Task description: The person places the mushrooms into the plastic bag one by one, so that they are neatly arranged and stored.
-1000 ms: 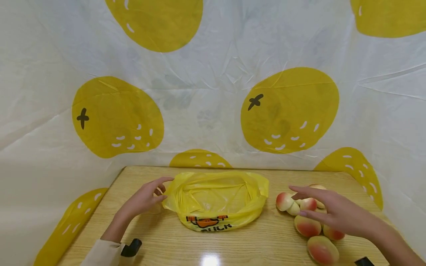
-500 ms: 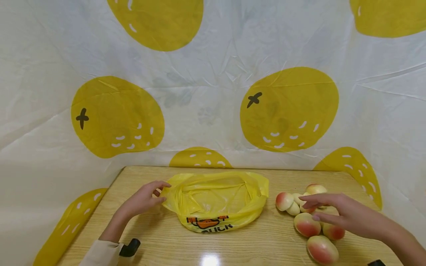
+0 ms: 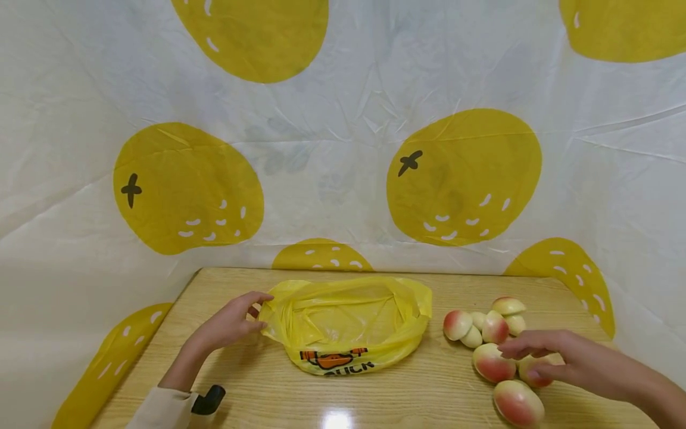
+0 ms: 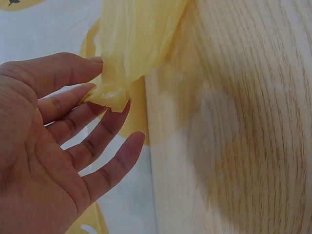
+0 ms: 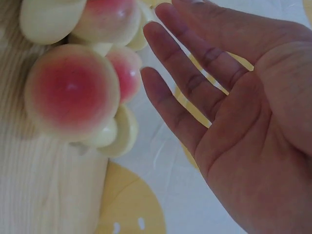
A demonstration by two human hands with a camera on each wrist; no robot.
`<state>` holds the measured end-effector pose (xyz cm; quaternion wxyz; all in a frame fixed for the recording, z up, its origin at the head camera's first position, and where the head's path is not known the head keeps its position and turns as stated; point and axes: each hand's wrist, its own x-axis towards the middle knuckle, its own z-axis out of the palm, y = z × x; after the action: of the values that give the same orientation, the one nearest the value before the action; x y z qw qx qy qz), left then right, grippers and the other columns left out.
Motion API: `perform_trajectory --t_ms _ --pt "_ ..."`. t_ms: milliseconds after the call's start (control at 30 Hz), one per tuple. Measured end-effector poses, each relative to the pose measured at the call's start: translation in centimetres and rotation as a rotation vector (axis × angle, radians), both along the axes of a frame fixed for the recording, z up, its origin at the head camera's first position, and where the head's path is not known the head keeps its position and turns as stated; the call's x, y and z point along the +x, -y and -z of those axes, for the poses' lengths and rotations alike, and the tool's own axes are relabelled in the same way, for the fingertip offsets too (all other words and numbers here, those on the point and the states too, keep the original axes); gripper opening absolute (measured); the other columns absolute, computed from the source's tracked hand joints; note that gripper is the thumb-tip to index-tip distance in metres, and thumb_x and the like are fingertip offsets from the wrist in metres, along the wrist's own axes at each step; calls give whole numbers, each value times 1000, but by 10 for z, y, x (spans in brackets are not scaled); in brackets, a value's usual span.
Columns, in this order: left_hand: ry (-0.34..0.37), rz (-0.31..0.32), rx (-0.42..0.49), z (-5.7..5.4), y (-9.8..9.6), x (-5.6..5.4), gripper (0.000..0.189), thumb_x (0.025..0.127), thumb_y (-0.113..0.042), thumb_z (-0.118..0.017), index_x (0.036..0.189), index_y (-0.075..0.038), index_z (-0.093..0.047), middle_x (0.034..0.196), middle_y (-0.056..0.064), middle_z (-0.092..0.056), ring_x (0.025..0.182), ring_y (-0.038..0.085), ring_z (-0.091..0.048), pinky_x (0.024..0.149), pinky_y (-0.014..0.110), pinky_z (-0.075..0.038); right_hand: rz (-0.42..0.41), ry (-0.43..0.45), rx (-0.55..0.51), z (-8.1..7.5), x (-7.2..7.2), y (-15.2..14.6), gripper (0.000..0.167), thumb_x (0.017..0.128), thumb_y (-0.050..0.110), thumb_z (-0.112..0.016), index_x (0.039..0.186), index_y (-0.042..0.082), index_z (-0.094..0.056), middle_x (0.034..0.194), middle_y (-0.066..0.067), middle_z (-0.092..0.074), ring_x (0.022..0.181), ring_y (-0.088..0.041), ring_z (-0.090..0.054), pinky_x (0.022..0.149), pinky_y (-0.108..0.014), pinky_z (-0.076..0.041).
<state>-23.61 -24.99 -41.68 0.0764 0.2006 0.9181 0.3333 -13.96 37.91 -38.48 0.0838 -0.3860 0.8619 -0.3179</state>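
Observation:
A yellow plastic bag [image 3: 343,322] with a duck print lies with its mouth spread on the table. At its left edge my left hand [image 3: 227,325] pinches the plastic; the left wrist view shows the bag's corner [image 4: 114,97] between thumb and fingers. My right hand [image 3: 584,363], fingers loosely bent and holding nothing, hovers over a group of red-and-cream pieces. Nearest are egg-shaped, mango-like fruits [image 3: 493,362], one partly hidden under the hand. Behind them lie smaller mushroom-shaped pieces [image 3: 458,325]. In the right wrist view a round red-topped piece [image 5: 73,92] sits left of the fingertips.
The wooden table [image 3: 257,399] has a light glare near its front. A white cloth [image 3: 332,196] printed with yellow fruit hangs behind and around it. A black strap piece [image 3: 209,400] sits at my left wrist.
My right hand has drawn down and to the right, off the mushroom-shaped pieces and over the egg-shaped fruits. My left hand has shifted slightly at the bag's edge.

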Motion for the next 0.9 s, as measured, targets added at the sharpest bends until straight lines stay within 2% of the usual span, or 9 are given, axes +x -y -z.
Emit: perform_trajectory --t_ms 167,233,433,700,867,900 --pt "5 2 7 -2 -2 2 57 93 -11 -74 144 -2 -52 141 21 -54 110 31 -60 77 37 -54 -118 91 -89 10 -2 -7 46 93 -4 -67 137 8 -60 125 -2 -69 109 -7 -65 77 -24 -57" --pt "9 -3 9 -3 -3 3 57 93 -11 -74 144 -2 -52 142 20 -53 111 31 -60 77 37 -54 -141 87 -96 13 -1 -9 50 91 -6 -68 138 8 -60 125 -1 -69 107 -7 -66 77 -24 -57" --pt "3 0 2 -4 -4 3 57 93 -9 -74 144 -1 -52 142 20 -54 110 31 -60 78 36 -54 -155 63 -67 21 4 -8 49 90 -5 -69 137 11 -62 128 1 -69 101 -8 -68 74 -23 -56" --pt "-1 9 -4 -3 -2 2 57 92 -9 -75 144 -1 -52 142 21 -53 109 30 -60 76 36 -54 -222 39 -101 32 5 1 51 92 -10 -65 140 9 -59 130 0 -68 100 -8 -70 73 -25 -58" --pt "6 5 0 -4 -3 2 57 92 -8 -75 144 -2 -52 142 21 -53 109 30 -60 77 36 -54 -208 141 -121 32 13 5 44 98 -5 -60 141 6 -58 132 -7 -68 111 -13 -69 83 -25 -57" --pt "7 5 0 -3 -3 2 57 92 -8 -75 144 -2 -52 142 21 -53 109 31 -60 77 36 -54 -194 137 -115 32 15 5 43 98 -3 -60 140 6 -58 133 -7 -68 113 -12 -68 85 -24 -56"
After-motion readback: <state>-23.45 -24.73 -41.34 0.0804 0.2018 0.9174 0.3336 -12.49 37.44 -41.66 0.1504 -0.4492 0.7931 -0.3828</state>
